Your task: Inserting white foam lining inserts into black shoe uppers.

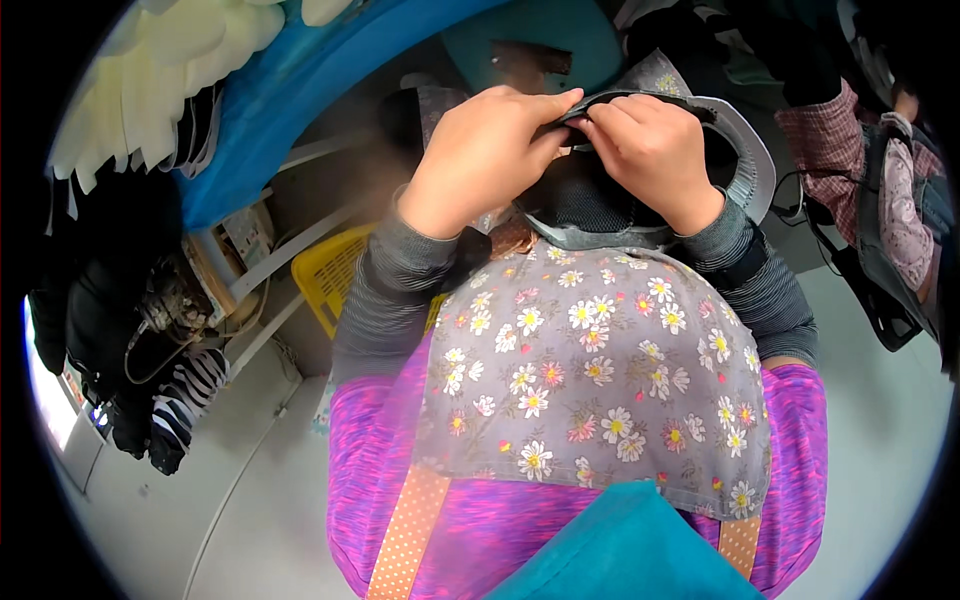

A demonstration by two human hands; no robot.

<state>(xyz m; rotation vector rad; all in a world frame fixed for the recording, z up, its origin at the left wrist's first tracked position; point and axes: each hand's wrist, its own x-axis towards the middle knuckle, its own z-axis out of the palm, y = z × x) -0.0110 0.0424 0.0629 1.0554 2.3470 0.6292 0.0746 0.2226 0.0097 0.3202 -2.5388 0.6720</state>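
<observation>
Shoe upper (650,215) sits just past my apron (590,370), held up w/ both hands. Left hand (480,160) & right hand (650,150) are pinched together on its dark top rim. Looks light, soft, floppy mesh; best grip is the stitched edge. Long axis runs roughly left-right, opening facing away, I think.

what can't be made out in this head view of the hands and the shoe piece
- Head view: the fingertips of the left hand and right hand meet on the dark rim of the grey shoe piece, so the spot they pinch is hidden.
- The lower shoe piece is covered by the flowered apron.
- The person at the right edge is cut off by the frame.
- The clutter at the left is too small and warped.
</observation>
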